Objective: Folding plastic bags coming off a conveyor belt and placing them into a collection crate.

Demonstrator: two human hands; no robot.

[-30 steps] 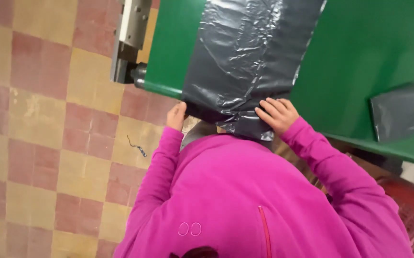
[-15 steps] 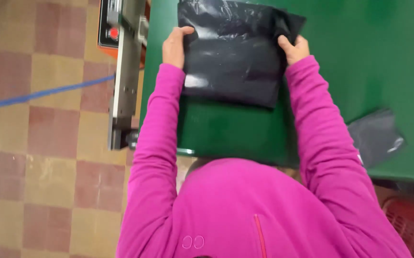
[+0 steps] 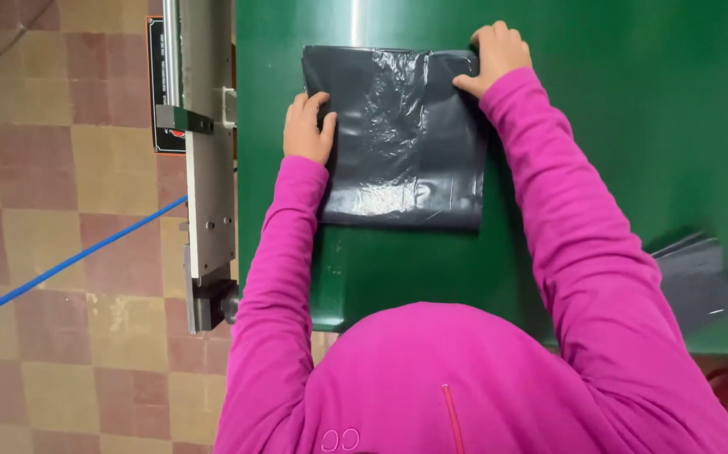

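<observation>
A folded black plastic bag (image 3: 398, 139) lies flat on the green worktop (image 3: 633, 126), up toward twelve o'clock from the person's body, and both hands rest on it in a way that looks meant to keep the slippery film from sliding or springing open. The left hand (image 3: 308, 128) sits on the bag's nine o'clock edge, its fingers (image 3: 315, 105) close together and lying over the plastic, thumb on the film, pressing rather than pinching as far as can be told. The right hand (image 3: 496, 57) is at the bag's one o'clock corner, fingers curled together over the top edge, seemingly holding that corner down; whether any film is caught under them cannot be told. With a hand at each side, the bag is held square and smooth, its glossy creases running lengthwise. At four o'clock, well apart from the hands, another dark bag (image 3: 696, 282) lies at the worktop's near edge. Along the worktop's nine o'clock side runs a grey metal rail (image 3: 208, 168) with a dark fitting at its near end. Beyond it is a floor of worn red and yellow tiles (image 3: 53, 168), crossed at eight o'clock by a blue cord (image 3: 70, 262). Magenta sleeves (image 3: 566, 219) fill the foreground.
</observation>
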